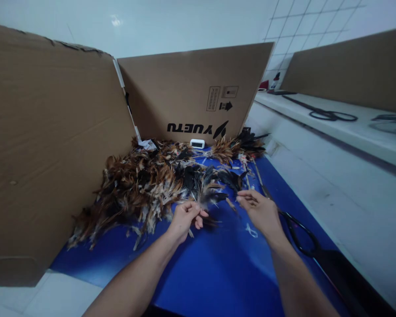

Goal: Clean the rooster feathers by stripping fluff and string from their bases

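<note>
Reaching over the near edge of the blue table [224, 268] were two bare hands, held apart from each other. The left hand [188, 216] had its thumb and finger clamped on a small bunch [210, 194] of black and gray feathers, above the middle of the table, with the tips fanning toward the far edge. The right hand [258, 210] was nearer the right edge. Its thumb and first finger were close, but I could not tell if they met or held something. A clear loop [251, 230] lay below that hand. Black scissors [303, 237] lay along the right edge.

Past the left hand, a big pile [145, 185] of brown, black and white feathers ran from the left edge to the far edge. A darker clump [251, 144] sat at the far right corner. By the far edge stood a little white gadget [197, 144] with a dark screen. Behind it was a brown board [171, 92] with YUETU upside down. Another board [53, 145] stood along the left edge. Beyond the right edge, a white shelf [336, 136] held more scissors [330, 115] and a bottle [276, 82].
</note>
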### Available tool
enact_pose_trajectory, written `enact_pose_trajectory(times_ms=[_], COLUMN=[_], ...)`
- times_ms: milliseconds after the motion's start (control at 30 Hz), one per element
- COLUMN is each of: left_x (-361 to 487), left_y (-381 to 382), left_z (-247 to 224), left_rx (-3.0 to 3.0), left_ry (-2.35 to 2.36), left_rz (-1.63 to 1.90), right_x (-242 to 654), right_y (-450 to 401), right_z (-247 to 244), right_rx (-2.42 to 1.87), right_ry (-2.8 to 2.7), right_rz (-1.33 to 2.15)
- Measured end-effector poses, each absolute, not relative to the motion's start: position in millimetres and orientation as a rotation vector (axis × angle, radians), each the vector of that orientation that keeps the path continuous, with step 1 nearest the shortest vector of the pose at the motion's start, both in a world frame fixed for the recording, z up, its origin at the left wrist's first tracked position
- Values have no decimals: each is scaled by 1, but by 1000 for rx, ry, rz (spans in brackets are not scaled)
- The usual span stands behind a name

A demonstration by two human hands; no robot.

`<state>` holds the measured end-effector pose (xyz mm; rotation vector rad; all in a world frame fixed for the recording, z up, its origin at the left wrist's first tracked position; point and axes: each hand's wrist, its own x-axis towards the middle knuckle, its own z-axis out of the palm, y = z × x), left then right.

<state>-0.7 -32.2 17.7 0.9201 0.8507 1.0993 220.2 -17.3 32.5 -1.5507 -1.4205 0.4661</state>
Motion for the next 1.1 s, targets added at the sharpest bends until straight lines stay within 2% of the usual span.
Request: enact_pose_trajectory(times_ms=[167,600,1100], left_x=[-3,-16,-16], left_y=[-31,-20,-20], left_z=[18,26,25], left_rx=[895,799,803], left_ry=[831,850,798], left_rz=[1151,1358,1367], right_x=[234,199,179], right_y=[-13,-14,-3], right_z=[7,3,6], right_rx=[-1804,-1639,-1725], right_ry=[-1778,-2005,-2060], right_rz=[198,182,-46])
